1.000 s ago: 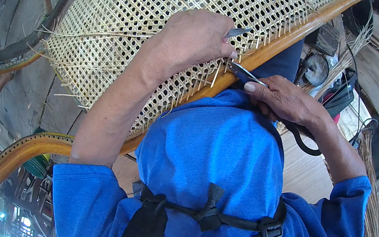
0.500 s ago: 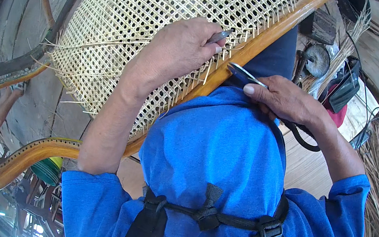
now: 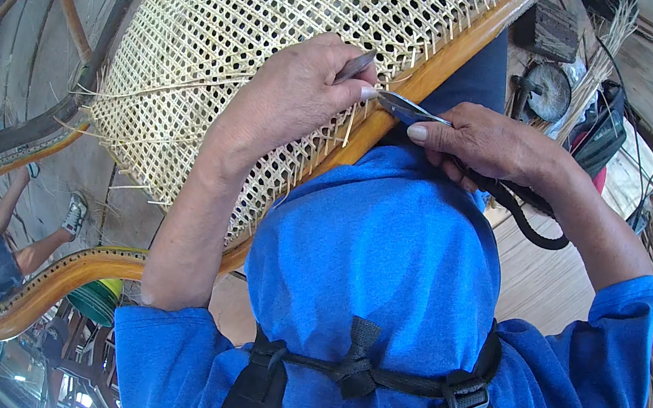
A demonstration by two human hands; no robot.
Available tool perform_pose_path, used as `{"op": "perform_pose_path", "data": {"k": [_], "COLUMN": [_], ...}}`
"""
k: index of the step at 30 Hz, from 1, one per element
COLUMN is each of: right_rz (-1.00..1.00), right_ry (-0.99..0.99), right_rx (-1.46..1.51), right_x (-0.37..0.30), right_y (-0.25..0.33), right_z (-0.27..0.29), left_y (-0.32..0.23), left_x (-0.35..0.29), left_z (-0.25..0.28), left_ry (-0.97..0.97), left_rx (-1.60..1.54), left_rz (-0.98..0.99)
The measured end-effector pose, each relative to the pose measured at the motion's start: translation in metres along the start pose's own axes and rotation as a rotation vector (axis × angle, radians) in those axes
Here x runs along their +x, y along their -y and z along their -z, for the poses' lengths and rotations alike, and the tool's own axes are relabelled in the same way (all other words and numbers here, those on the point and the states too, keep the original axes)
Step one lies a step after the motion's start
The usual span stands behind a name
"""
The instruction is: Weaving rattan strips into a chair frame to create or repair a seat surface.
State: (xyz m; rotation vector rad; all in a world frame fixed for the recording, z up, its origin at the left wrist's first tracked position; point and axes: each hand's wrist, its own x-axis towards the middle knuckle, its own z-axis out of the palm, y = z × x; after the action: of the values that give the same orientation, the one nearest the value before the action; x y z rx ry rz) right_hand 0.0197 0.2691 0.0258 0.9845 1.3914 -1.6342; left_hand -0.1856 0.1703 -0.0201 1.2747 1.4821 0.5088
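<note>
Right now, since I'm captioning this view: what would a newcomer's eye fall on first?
Probably the pale cane mesh, spread across the top centre, with a glossy wooden rail along its lower right edge. The bright blue shirt fills the lower middle. Near the rail, the left hand holds a blade, the right hand a metal tool.
</note>
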Motion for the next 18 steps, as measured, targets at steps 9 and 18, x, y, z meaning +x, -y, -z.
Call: {"op": "perform_pose_path", "data": {"k": [9,18], "right_rz": [0.019,0.072], "right_ry": [0.001,0.026], "right_rx": [0.042,0.124], "right_x": [0.01,0.014], "right_y": [0.001,-0.008], "right_z": [0.002,0.002], "left_y": [-0.006,-0.004], "left_x": [0.002,-0.001], "left_z": [0.0,-0.01], "left_ry": [0.02,-0.081], "left_rx": [-0.006,0.158], "left_rz": [0.031,-0.04]}}
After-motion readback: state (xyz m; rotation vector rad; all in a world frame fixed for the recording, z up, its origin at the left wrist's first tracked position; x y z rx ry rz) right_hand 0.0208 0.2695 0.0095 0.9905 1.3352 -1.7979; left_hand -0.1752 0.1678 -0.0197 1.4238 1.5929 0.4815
